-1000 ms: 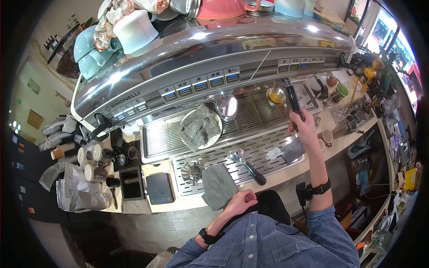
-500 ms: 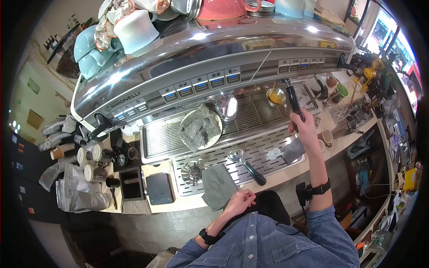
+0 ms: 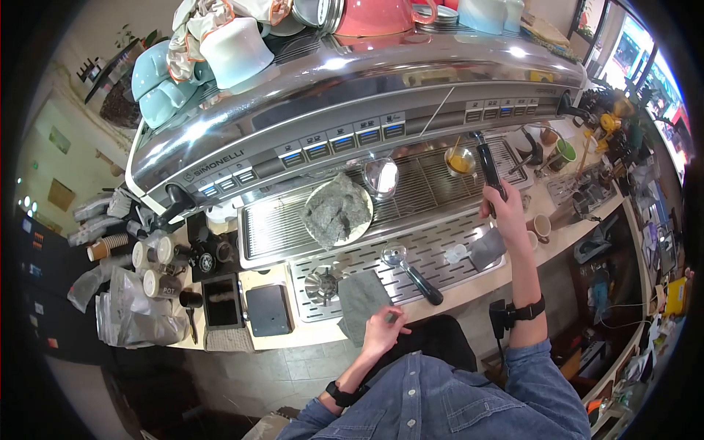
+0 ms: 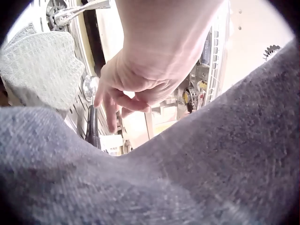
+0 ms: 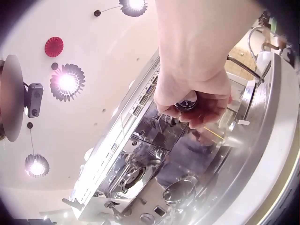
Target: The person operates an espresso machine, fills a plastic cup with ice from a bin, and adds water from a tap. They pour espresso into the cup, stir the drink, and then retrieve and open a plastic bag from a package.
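Note:
My right hand [image 3: 506, 209] grips the black handle of a portafilter [image 3: 487, 163] under the right part of the espresso machine [image 3: 352, 95]. In the right wrist view, the handle's round end [image 5: 188, 101] shows within the curled fingers. A thin amber stream [image 3: 456, 144] runs down into a small metal cup [image 3: 460, 160] on the drip grate. My left hand [image 3: 383, 331] hangs near the counter's front edge, fingers loosely bent and holding nothing. It overlaps the corner of a folded grey cloth [image 3: 361, 297]. A second portafilter [image 3: 419, 282] lies just beyond it on the slotted tray.
A crumpled grey cloth [image 3: 336, 209] fills a white bowl on the grate, beside a shiny metal pitcher [image 3: 381, 178]. Left on the counter are a black knock box [image 3: 222, 302] and a flat dark scale [image 3: 269, 309]. Brown-rimmed cups [image 3: 540, 226] stand to the right.
My left hand has risen slightly and its fingers have loosened outward. The right hand keeps its grip on the portafilter handle. The head view has shifted a little.

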`<state>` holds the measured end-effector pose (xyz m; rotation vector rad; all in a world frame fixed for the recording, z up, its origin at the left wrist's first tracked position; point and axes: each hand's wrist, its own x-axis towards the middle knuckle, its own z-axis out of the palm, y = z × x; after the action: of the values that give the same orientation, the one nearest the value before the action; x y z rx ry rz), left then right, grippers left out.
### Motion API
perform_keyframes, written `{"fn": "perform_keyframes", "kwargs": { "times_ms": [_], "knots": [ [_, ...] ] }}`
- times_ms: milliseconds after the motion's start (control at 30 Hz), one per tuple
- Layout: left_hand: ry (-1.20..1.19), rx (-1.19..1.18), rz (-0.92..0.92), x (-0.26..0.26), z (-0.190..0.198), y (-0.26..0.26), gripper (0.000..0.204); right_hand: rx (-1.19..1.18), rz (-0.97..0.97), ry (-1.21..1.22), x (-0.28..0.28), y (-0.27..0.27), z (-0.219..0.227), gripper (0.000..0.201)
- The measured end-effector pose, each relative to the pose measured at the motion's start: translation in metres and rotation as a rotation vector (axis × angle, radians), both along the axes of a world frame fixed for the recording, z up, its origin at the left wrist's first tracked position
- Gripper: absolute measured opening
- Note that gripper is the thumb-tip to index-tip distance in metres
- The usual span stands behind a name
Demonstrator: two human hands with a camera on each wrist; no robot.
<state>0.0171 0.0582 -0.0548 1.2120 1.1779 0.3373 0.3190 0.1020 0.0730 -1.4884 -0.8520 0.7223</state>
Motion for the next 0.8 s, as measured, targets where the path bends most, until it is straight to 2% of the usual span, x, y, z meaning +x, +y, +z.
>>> {"fn": "perform_keyframes", "kwargs": {
  "times_ms": [100,300,400,500,600,800],
  "knots": [
    [0.059,0.167,-0.129,-0.01,-0.019,0.001,0.019,0.006,-0.012,0.012,-0.001,0.0,0.001,0.016],
    [0.057,0.169,-0.226,-0.02,-0.019,0.004,0.017,0.005,-0.047,0.023,-0.002,0.0,-0.002,0.016],
    [-0.166,0.001,-0.13,-0.023,-0.037,0.002,0.019,-0.002,-0.059,0.019,-0.004,-0.001,-0.001,0.016],
    [-0.056,0.221,-0.166,-0.024,-0.034,0.002,0.02,-0.002,-0.064,0.011,-0.005,-0.001,0.002,0.016],
    [-0.08,0.051,-0.083,-0.023,-0.013,0.005,0.019,0.001,-0.074,0.005,-0.006,-0.001,0.0,0.016],
    [-0.074,0.052,-0.083,-0.027,-0.014,0.009,0.017,-0.009,-0.084,0.0,-0.006,0.0,0.0,0.017]
  ]
}}
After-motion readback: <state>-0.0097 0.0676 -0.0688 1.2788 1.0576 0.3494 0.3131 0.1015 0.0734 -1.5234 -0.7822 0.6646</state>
